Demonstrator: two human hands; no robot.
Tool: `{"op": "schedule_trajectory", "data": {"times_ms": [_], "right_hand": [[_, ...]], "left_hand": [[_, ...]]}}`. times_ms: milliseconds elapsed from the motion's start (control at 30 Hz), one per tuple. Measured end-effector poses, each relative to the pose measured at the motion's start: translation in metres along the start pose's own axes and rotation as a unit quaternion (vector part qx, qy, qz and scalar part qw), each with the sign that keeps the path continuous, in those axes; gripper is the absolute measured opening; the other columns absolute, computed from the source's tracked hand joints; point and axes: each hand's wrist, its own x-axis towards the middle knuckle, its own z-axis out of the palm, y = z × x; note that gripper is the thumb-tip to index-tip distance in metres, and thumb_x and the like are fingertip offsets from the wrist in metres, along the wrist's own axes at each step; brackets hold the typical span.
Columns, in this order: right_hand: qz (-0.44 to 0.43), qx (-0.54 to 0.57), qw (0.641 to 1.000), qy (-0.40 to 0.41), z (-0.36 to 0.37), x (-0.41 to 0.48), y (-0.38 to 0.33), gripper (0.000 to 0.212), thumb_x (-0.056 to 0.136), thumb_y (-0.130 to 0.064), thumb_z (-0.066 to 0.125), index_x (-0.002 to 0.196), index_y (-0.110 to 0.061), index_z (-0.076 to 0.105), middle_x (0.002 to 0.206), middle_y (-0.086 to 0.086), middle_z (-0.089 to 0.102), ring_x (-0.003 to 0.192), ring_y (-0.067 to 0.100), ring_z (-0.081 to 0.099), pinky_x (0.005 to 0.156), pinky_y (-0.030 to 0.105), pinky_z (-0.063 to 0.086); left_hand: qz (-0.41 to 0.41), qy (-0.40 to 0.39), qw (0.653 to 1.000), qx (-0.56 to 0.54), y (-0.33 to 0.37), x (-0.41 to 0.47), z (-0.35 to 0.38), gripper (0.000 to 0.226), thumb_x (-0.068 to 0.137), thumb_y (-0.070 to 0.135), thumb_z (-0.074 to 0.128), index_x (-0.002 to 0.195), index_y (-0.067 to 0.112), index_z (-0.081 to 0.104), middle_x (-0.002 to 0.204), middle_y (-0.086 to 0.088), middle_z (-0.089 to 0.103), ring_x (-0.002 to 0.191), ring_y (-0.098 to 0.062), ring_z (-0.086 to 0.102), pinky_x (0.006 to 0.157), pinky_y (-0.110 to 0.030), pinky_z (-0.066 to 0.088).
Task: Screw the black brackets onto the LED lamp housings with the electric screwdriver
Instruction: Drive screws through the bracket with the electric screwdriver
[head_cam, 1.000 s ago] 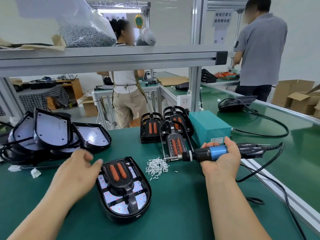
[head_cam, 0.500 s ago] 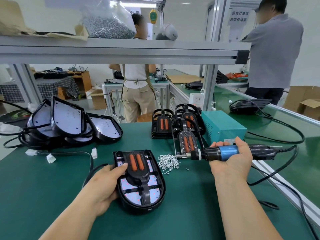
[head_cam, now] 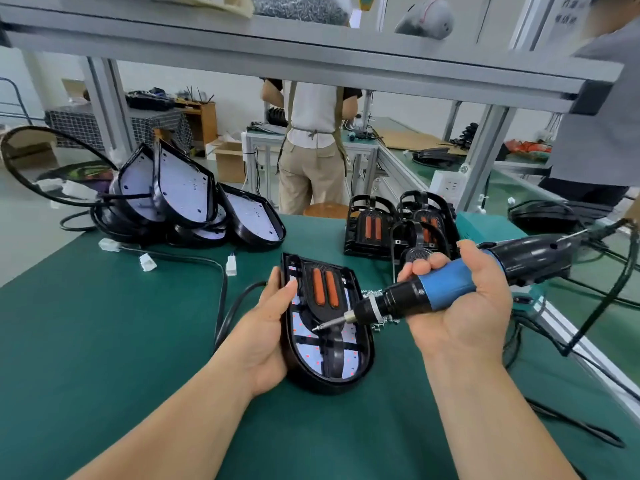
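Note:
A black LED lamp housing (head_cam: 360, 362) lies on the green mat in front of me, tilted up on its left edge. A black bracket (head_cam: 323, 296) with two orange strips sits inside it. My left hand (head_cam: 266, 327) grips the housing's left rim, thumb over the edge. My right hand (head_cam: 460, 306) holds the blue and black electric screwdriver (head_cam: 443, 294), whose bit tip rests on the bracket near the housing's middle. Loose screws (head_cam: 375, 292) lie behind the screwdriver, partly hidden.
Several bare housings (head_cam: 194, 202) with cables are stacked at the back left. Brackets (head_cam: 398, 226) stand in a group at the back centre beside a teal box (head_cam: 485, 226). The screwdriver's cable (head_cam: 588, 323) trails right. Two people stand beyond the bench. An aluminium shelf (head_cam: 311, 50) runs overhead.
My left hand took hold of the housing's left rim and tipped it up. My right hand brought the screwdriver down and left until the bit reached the bracket.

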Motion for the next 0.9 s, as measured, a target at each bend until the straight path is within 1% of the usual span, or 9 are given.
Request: {"op": "schedule_trajectory", "data": {"times_ms": [67, 167, 233, 333, 567, 667, 767, 833, 900], "right_hand": [[-0.008, -0.018, 0.999, -0.029, 0.003, -0.005, 0.004, 0.012, 0.079, -0.019, 0.063, 0.084, -0.021, 0.053, 0.06, 0.0, 0.051, 0.05, 0.018, 0.052, 0.064, 0.029, 0.051], [-0.02, -0.039, 0.998, -0.052, 0.005, -0.01, 0.008, 0.008, 0.084, -0.017, 0.06, 0.084, -0.022, 0.054, 0.059, 0.0, 0.051, 0.05, 0.017, 0.052, 0.063, 0.029, 0.052], [-0.021, -0.048, 0.997, -0.058, 0.006, -0.011, 0.007, 0.008, 0.08, -0.018, 0.061, 0.084, -0.023, 0.055, 0.059, 0.0, 0.051, 0.05, 0.017, 0.051, 0.064, 0.028, 0.051], [-0.019, -0.058, 0.996, -0.06, 0.006, -0.011, 0.007, 0.011, 0.076, -0.02, 0.061, 0.083, -0.022, 0.053, 0.059, 0.0, 0.051, 0.05, 0.017, 0.051, 0.064, 0.027, 0.052], [-0.025, -0.064, 0.995, -0.072, 0.008, -0.014, 0.007, 0.008, 0.077, -0.019, 0.061, 0.081, -0.023, 0.055, 0.059, 0.0, 0.052, 0.05, 0.017, 0.052, 0.063, 0.029, 0.052], [-0.026, -0.066, 0.993, -0.09, 0.01, -0.016, 0.006, 0.006, 0.076, -0.019, 0.06, 0.077, -0.024, 0.059, 0.058, 0.0, 0.052, 0.049, 0.017, 0.053, 0.062, 0.029, 0.052], [-0.038, -0.085, 0.99, -0.11, 0.013, -0.019, 0.005, 0.014, 0.078, -0.018, 0.059, 0.069, -0.027, 0.065, 0.057, 0.0, 0.054, 0.049, 0.018, 0.054, 0.061, 0.029, 0.052], [-0.048, -0.092, 0.986, -0.127, 0.014, -0.021, 0.005, 0.012, 0.078, -0.016, 0.057, 0.073, -0.025, 0.063, 0.057, 0.001, 0.054, 0.049, 0.019, 0.055, 0.059, 0.03, 0.052], [-0.057, -0.104, 0.981, -0.151, 0.016, -0.024, 0.004, 0.011, 0.079, -0.014, 0.054, 0.082, -0.023, 0.059, 0.057, 0.001, 0.054, 0.05, 0.019, 0.055, 0.059, 0.03, 0.052]], "left_hand": [[0.009, -0.022, 1.0, 0.002, -0.002, 0.002, -0.003, 0.06, 0.086, 0.033, 0.061, 0.141, 0.05, 0.043, 0.127, 0.007, 0.069, 0.107, -0.019, 0.071, 0.073, -0.037, 0.061], [0.01, -0.055, 0.998, -0.016, -0.004, 0.005, -0.006, 0.061, 0.089, 0.03, 0.06, 0.142, 0.052, 0.041, 0.131, 0.005, 0.067, 0.11, -0.022, 0.069, 0.074, -0.04, 0.06], [0.009, -0.076, 0.997, -0.016, -0.004, 0.006, -0.007, 0.064, 0.09, 0.028, 0.059, 0.144, 0.054, 0.037, 0.134, 0.005, 0.064, 0.112, -0.023, 0.068, 0.077, -0.042, 0.06], [0.015, -0.098, 0.995, -0.015, -0.005, 0.008, -0.007, 0.068, 0.088, 0.027, 0.061, 0.145, 0.054, 0.035, 0.135, 0.004, 0.064, 0.112, -0.024, 0.068, 0.077, -0.042, 0.059], [0.021, -0.11, 0.993, -0.024, -0.005, 0.009, -0.007, 0.07, 0.088, 0.026, 0.062, 0.145, 0.055, 0.034, 0.135, 0.006, 0.064, 0.114, -0.023, 0.067, 0.079, -0.042, 0.059], [0.025, -0.106, 0.994, -0.025, -0.005, 0.008, -0.005, 0.071, 0.087, 0.026, 0.063, 0.144, 0.056, 0.034, 0.133, 0.006, 0.065, 0.113, -0.022, 0.068, 0.077, -0.041, 0.059], [0.03, -0.103, 0.994, -0.025, -0.006, 0.007, -0.004, 0.072, 0.085, 0.027, 0.064, 0.143, 0.057, 0.035, 0.132, 0.006, 0.066, 0.112, -0.021, 0.068, 0.076, -0.04, 0.06], [0.031, -0.103, 0.994, -0.025, -0.006, 0.006, -0.004, 0.072, 0.085, 0.027, 0.064, 0.143, 0.058, 0.035, 0.13, 0.006, 0.067, 0.11, -0.02, 0.069, 0.075, -0.039, 0.06], [0.034, -0.1, 0.994, -0.019, -0.005, 0.005, -0.003, 0.071, 0.085, 0.027, 0.064, 0.142, 0.058, 0.035, 0.131, 0.006, 0.066, 0.11, -0.02, 0.069, 0.075, -0.039, 0.06]]}}
